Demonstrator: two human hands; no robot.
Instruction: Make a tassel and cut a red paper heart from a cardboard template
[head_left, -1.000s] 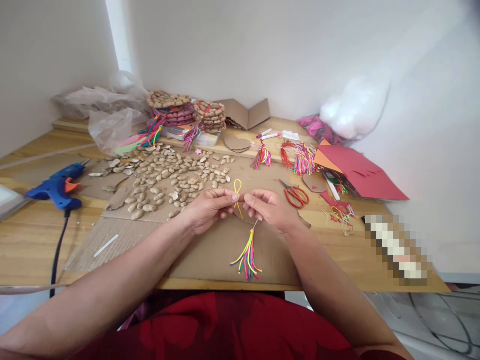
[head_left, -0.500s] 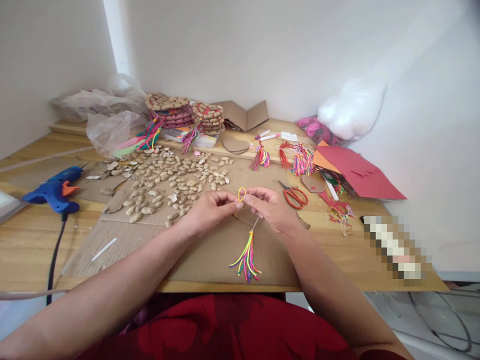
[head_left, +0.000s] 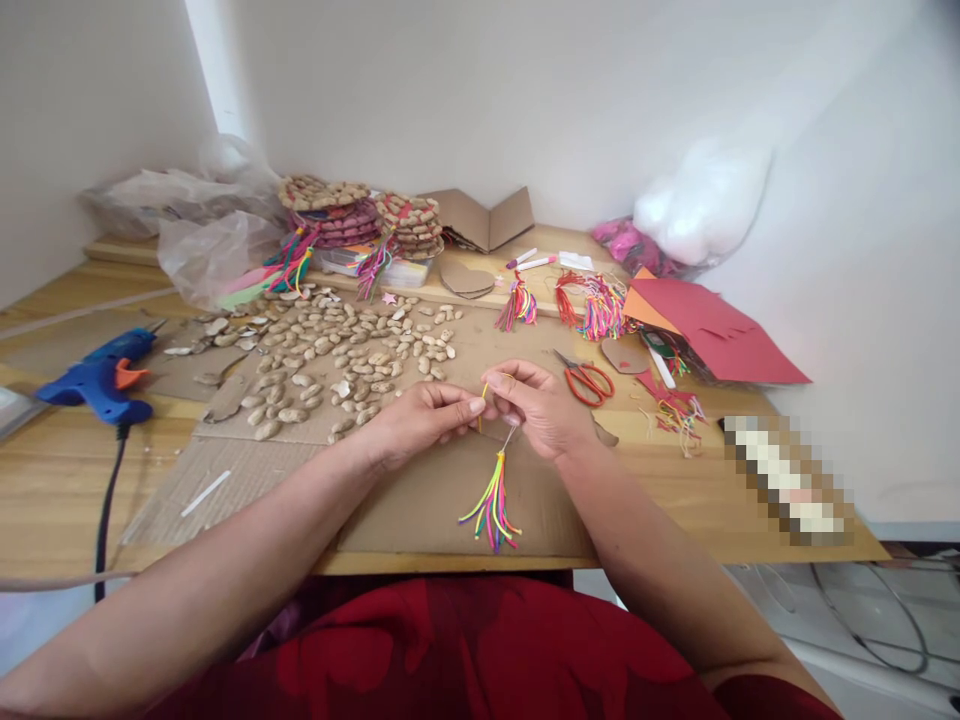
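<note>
Over the cardboard sheet [head_left: 420, 520], my left hand [head_left: 429, 418] pinches a short yellow cord [head_left: 484, 393] between thumb and finger. My right hand [head_left: 541, 410] touches it on the other side, its fingers closed on the cord's upper end. A tassel [head_left: 494, 505] of yellow, green, pink and purple strands hangs by a thin pale string from beneath my right hand. The fingertips of both hands nearly meet, and the cord's ends are partly hidden by them.
Many peanuts [head_left: 322, 340] spread left of my hands. Orange-handled scissors [head_left: 589, 383] lie to the right, near red paper [head_left: 720, 325]. A blue glue gun [head_left: 101, 375] rests at the far left. Stacked peanut-covered pieces [head_left: 409, 225] and a heart-shaped cardboard [head_left: 466, 280] are behind.
The open yellow loop between my fingers has turned or drawn narrow and now looks like a thin strand. The whole view has shifted slightly; the tassel hangs as before.
</note>
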